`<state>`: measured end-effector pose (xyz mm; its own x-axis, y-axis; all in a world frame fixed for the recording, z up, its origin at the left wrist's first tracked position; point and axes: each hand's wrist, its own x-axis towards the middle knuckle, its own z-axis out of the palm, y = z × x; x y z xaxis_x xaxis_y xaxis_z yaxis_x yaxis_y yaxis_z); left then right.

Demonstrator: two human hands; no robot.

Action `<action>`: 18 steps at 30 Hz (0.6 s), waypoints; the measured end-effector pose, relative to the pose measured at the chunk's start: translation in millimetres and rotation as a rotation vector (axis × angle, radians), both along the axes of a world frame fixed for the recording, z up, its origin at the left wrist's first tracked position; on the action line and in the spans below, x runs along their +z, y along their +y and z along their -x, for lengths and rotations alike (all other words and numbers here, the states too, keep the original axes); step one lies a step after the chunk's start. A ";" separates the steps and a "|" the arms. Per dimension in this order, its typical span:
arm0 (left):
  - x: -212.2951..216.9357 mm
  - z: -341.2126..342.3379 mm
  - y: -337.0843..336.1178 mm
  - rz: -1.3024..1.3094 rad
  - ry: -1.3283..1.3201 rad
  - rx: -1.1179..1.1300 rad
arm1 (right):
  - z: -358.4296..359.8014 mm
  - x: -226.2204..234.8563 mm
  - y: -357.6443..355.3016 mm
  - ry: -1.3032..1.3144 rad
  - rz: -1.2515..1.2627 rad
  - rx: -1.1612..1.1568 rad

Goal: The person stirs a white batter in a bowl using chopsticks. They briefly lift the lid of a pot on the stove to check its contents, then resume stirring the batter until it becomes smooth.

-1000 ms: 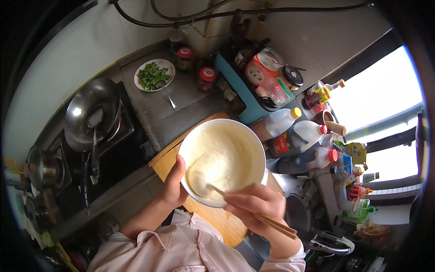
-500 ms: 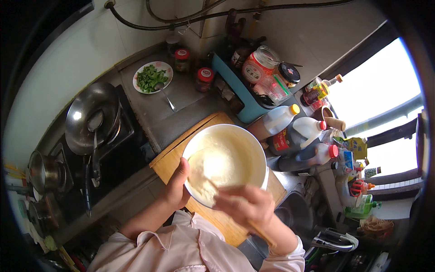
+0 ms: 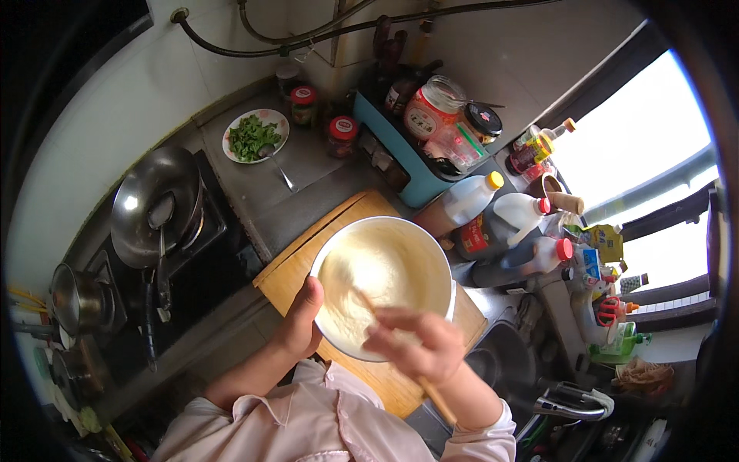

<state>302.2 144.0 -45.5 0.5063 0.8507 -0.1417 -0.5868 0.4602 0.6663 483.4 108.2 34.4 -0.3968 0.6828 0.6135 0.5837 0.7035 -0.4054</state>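
Note:
A large white bowl (image 3: 431,250) rests over a wooden cutting board (image 3: 373,393) in front of me. Inside it is a pale, creamy batter-like mixture (image 3: 369,269). My left hand (image 3: 296,325) grips the bowl's left side, its thumb up along the outer wall and its other fingers hidden behind it. Over the bowl's near right edge, my right hand (image 3: 416,344) is closed around wooden chopsticks (image 3: 437,400), somewhat blurred. Their tips dip into the mixture, while the other ends stick out below the hand.
Left, a wok (image 3: 142,231) with a ladle and a small pot (image 3: 77,300) stand on the stove. A plate (image 3: 275,117) of chopped greens with a spoon lies behind. Jars, a blue rack (image 3: 419,185) and large bottles (image 3: 477,200) line the right, beside a sink (image 3: 500,362).
The chopsticks' tips have shifted slightly up and right in the mixture as my right hand moves. My left hand keeps its hold on the bowl. The whole view has tilted a little.

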 end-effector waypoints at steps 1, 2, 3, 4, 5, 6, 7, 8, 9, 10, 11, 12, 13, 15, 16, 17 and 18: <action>0.6 1.0 -0.6 0.001 -0.013 -0.013 | -4.1 -0.9 5.6 0.011 -0.068 -0.053; -0.9 1.8 -1.9 -0.006 0.000 0.014 | -7.2 3.5 5.3 0.015 -0.064 -0.125; -3.4 4.5 -2.5 -0.031 0.020 0.036 | -10.8 4.2 3.7 -0.033 -0.085 -0.174; -5.9 7.5 -2.4 -0.058 0.034 0.057 | -12.5 5.8 -3.7 -0.088 -0.061 -0.232; -7.4 10.7 -2.5 -0.084 0.049 0.079 | -12.7 6.6 -13.9 -0.144 -0.038 -0.289; -8.3 11.2 -2.9 -0.076 0.049 0.099 | -13.6 7.0 -24.8 -0.173 0.024 -0.270; -5.7 10.7 -2.4 -0.094 0.046 0.101 | -13.5 6.3 -34.5 -0.198 0.089 -0.247; -0.4 9.9 -1.3 -0.112 0.044 0.102 | -8.3 5.8 -41.6 -0.243 0.078 -0.230; 2.5 8.0 -1.8 -0.128 0.042 0.094 | -1.2 7.9 -43.7 -0.251 0.054 -0.193; 1.0 5.6 -2.7 -0.109 0.043 0.088 | 6.0 6.5 -41.7 -0.195 0.032 -0.141; -2.1 2.8 -3.4 -0.091 0.044 0.082 | 10.7 5.8 -36.4 -0.139 0.010 -0.089; -4.2 1.0 -3.6 -0.076 0.045 0.077 | 11.1 5.9 -27.4 -0.090 0.043 -0.008; -6.1 0.8 -4.5 -0.061 0.053 0.071 | 8.0 2.7 -17.5 -0.068 0.008 -0.014; -8.8 1.4 -6.5 -0.030 0.069 0.067 | -2.3 -6.0 0.7 -0.023 -0.064 -0.020; -5.3 2.3 -5.9 -0.049 0.060 0.072 | -7.5 -7.2 5.8 0.053 -0.098 -0.091; -6.0 4.2 -4.6 -0.085 0.082 0.074 | -14.3 -6.7 6.8 0.070 -0.062 -0.170; -7.9 7.4 -2.8 -0.119 0.101 0.080 | -18.5 -2.8 2.6 0.014 -0.045 -0.254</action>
<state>294.8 141.2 -53.4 0.4245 0.9015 -0.0840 -0.5460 0.3289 0.7706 501.9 110.7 31.7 -0.2071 0.7313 0.6499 0.7385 0.5525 -0.3864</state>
